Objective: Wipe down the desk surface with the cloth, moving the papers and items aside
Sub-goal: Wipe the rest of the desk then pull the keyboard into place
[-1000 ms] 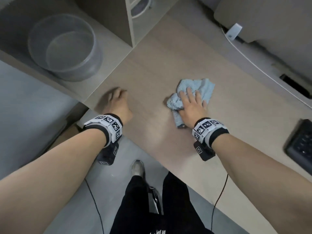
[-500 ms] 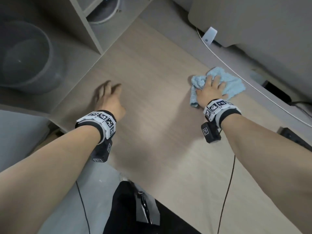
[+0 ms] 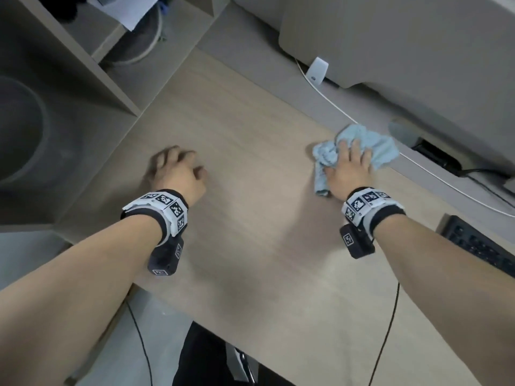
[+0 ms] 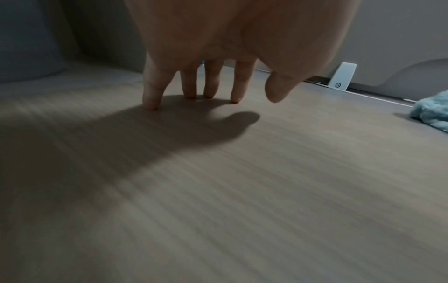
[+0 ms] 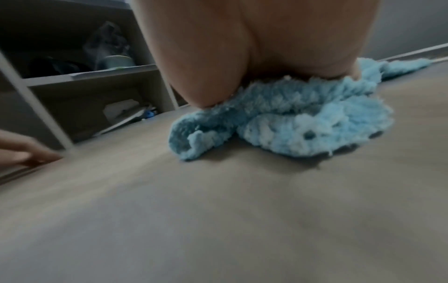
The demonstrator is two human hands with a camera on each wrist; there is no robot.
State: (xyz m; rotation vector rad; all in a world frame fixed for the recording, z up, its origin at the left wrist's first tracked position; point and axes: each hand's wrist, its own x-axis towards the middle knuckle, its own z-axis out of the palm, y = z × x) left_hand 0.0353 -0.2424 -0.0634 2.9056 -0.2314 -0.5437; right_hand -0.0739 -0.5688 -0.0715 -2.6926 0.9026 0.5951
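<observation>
A crumpled light-blue cloth (image 3: 381,147) lies on the pale wood desk (image 3: 250,232), near its back right by the white cable. My right hand (image 3: 351,165) presses flat on the cloth with straight fingers spread over it; in the right wrist view the palm (image 5: 254,47) bears down on the cloth (image 5: 290,122). My left hand (image 3: 175,174) rests on the bare desk at the left and holds nothing. In the left wrist view its fingertips (image 4: 150,103) touch the wood, and the cloth (image 4: 431,113) shows at the far right.
A black keyboard (image 3: 479,246) sits at the right edge. A white cable (image 3: 348,114) and a white clip (image 3: 317,71) run along the back under a grey device (image 3: 390,37). A shelf unit (image 3: 92,59) with papers (image 3: 125,12) and a grey bin (image 3: 19,129) stand left.
My right hand has slid the cloth from the middle of the desk to the back right, near the cable. The left hand has moved further onto the desk.
</observation>
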